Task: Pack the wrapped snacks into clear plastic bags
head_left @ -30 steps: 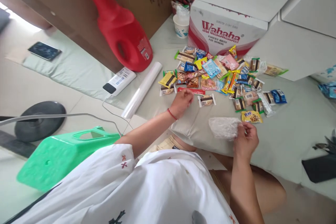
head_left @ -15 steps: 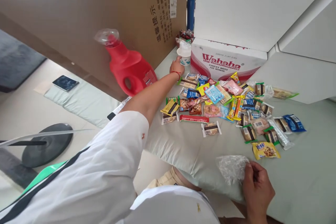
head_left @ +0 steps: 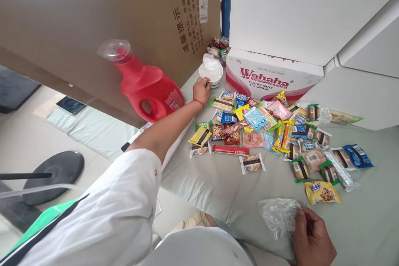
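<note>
At lower right, the right hand [head_left: 313,237] pinched crumpled clear plastic [head_left: 279,216], which extended left from its fingertips. At upper centre, the left hand [head_left: 202,90], nearer to the paper cup [head_left: 215,84], pinched its lower-left rim; the cup lay up and right of those fingers.

Pale green cushion [head_left: 205,183], creased along its near edge, bearing across its middle a loose, partly overlapping spread of wrapped snacks [head_left: 255,118], with a printed carton [head_left: 264,74] standing directly behind. Along the near side of the spread, from left to right: a red bar [head_left: 230,150] lying crosswise, a lone biscuit packet [head_left: 252,163] just in front of it, and a yellow cookie packet [head_left: 323,192]. A blue packet [head_left: 358,156] marks the right-hand end; a red jug [head_left: 141,81] stands toward the left.
</note>
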